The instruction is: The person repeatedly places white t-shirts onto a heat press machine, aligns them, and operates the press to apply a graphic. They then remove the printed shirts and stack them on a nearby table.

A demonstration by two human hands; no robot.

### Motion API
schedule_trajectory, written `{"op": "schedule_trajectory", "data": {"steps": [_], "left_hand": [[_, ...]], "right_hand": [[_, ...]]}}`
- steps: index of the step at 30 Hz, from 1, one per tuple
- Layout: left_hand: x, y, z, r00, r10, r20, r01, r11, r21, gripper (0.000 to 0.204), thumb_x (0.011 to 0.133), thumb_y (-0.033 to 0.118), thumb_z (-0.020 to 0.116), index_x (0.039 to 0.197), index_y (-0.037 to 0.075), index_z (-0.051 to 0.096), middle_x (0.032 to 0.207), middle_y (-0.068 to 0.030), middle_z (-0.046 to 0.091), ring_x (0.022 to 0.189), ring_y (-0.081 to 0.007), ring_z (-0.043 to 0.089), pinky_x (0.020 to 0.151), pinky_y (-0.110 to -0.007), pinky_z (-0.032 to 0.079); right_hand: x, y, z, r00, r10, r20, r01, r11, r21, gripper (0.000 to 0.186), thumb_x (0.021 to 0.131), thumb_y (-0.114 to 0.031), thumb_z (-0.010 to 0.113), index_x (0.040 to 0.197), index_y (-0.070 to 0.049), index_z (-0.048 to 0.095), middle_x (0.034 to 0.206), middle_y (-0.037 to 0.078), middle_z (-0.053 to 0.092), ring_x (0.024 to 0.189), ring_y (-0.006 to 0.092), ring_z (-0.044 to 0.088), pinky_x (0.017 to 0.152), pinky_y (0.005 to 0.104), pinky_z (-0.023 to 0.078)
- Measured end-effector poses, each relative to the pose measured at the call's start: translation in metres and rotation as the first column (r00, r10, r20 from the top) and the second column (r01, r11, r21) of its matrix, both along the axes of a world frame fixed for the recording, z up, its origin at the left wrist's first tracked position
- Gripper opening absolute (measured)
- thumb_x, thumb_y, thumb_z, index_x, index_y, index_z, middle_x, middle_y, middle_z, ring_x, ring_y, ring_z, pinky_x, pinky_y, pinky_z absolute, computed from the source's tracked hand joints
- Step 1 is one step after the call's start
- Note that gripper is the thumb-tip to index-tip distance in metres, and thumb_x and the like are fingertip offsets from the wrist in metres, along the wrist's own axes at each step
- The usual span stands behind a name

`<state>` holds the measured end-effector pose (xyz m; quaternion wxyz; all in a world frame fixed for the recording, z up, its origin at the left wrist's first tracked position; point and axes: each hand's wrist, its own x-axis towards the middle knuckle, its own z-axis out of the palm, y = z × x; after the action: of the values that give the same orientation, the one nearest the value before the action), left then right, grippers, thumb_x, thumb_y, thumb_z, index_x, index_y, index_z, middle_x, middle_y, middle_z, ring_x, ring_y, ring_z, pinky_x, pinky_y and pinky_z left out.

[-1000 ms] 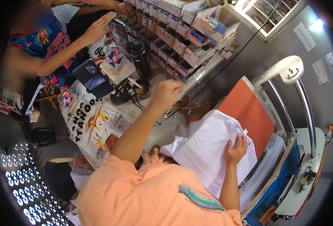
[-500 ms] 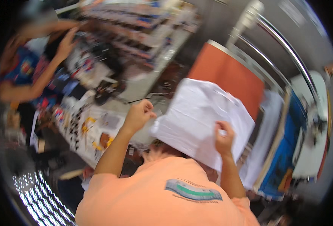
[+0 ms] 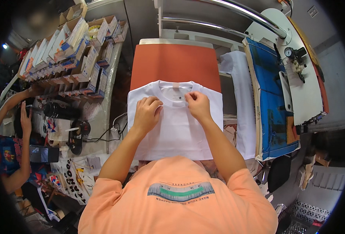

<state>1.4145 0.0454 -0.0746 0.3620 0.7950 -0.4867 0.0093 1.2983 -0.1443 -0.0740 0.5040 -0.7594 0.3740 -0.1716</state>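
Note:
A white T-shirt (image 3: pixel 172 134) lies spread over the orange-red platen (image 3: pixel 176 64), its round neckline toward the far end. My left hand (image 3: pixel 147 114) is closed at the left side of the collar, fingers curled and thumb close to the index finger. At the collar's right side, my right hand (image 3: pixel 198 106) pinches the fabric between thumb and fingers. The shirt's lower edge hangs close to my body. Exactly how much cloth sits between the left fingertips is hidden.
Left stands a bench with rows of cardboard boxes (image 3: pixel 88 64), a dark bottle-shaped object (image 3: pixel 61 110) and cables. A co-worker's arm (image 3: pixel 24 144) reaches in there. To the right are another white cloth (image 3: pixel 240 101), a blue-meshed screen frame (image 3: pixel 272 93) and a white panel with a pressure gauge (image 3: pixel 288 52).
My view has turned to face the platen squarely. My hands, earlier raised and apart at the shirt's sides, have come together at the collar. The shirt lies straighter.

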Motion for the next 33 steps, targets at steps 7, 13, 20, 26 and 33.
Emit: {"op": "schedule_trajectory", "data": {"steps": [7, 13, 20, 26, 33], "left_hand": [[0.007, -0.026, -0.023, 0.996, 0.003, 0.093, 0.005, 0.996, -0.088, 0.014, 0.077, 0.007, 0.071, 0.089, 0.007, 0.065, 0.111, -0.0096, 0.060, 0.106, -0.0295, 0.054, 0.095, -0.045, 0.035], [0.005, -0.030, -0.020, 0.997, -0.017, 0.081, 0.023, 0.997, -0.071, 0.015, 0.079, 0.017, 0.072, 0.090, 0.009, 0.066, 0.122, -0.0133, 0.056, 0.120, -0.0316, 0.048, 0.103, -0.049, 0.029], [0.009, -0.031, -0.030, 0.999, -0.015, 0.052, 0.016, 1.000, -0.014, 0.025, 0.081, 0.023, 0.072, 0.100, 0.008, 0.065, 0.130, -0.0160, 0.051, 0.127, -0.0338, 0.044, 0.109, -0.052, 0.026], [0.005, -0.033, -0.023, 0.989, 0.001, 0.149, -0.006, 0.999, 0.037, 0.042, 0.081, 0.024, 0.072, 0.120, 0.010, 0.064, 0.138, -0.0187, 0.046, 0.128, -0.0331, 0.044, 0.110, -0.053, 0.024], [0.002, -0.029, -0.023, 0.990, 0.050, 0.134, -0.058, 0.997, 0.055, 0.043, 0.082, 0.023, 0.070, 0.122, 0.009, 0.064, 0.139, -0.0197, 0.045, 0.127, -0.0333, 0.045, 0.111, -0.053, 0.023]], "right_hand": [[0.023, 0.005, 0.005, 0.996, -0.025, -0.083, -0.010, 0.916, -0.401, 0.033, 0.086, -0.028, 0.068, 0.103, 0.000, 0.067, 0.108, 0.016, 0.063, 0.103, 0.0316, 0.057, 0.086, 0.0403, 0.045], [-0.020, 0.026, -0.021, 0.990, 0.115, -0.084, -0.140, 0.702, -0.698, 0.030, 0.084, -0.029, 0.068, 0.099, -0.003, 0.067, 0.121, 0.018, 0.053, 0.118, 0.0366, 0.046, 0.098, 0.0506, 0.031], [-0.011, 0.024, -0.026, 0.989, 0.075, -0.131, -0.147, 0.665, -0.732, 0.038, 0.079, -0.020, 0.066, 0.114, -0.005, 0.065, 0.129, 0.016, 0.049, 0.121, 0.0323, 0.044, 0.101, 0.0505, 0.026], [-0.008, 0.027, -0.025, 0.977, 0.053, -0.207, -0.195, 0.614, -0.765, 0.046, 0.080, -0.020, 0.064, 0.125, -0.011, 0.062, 0.131, 0.015, 0.048, 0.122, 0.0303, 0.043, 0.102, 0.0531, 0.024], [-0.011, 0.031, -0.028, 0.974, 0.099, -0.205, -0.222, 0.609, -0.762, 0.042, 0.082, -0.020, 0.063, 0.123, -0.014, 0.065, 0.130, 0.013, 0.049, 0.122, 0.0292, 0.043, 0.104, 0.0538, 0.022]]}}
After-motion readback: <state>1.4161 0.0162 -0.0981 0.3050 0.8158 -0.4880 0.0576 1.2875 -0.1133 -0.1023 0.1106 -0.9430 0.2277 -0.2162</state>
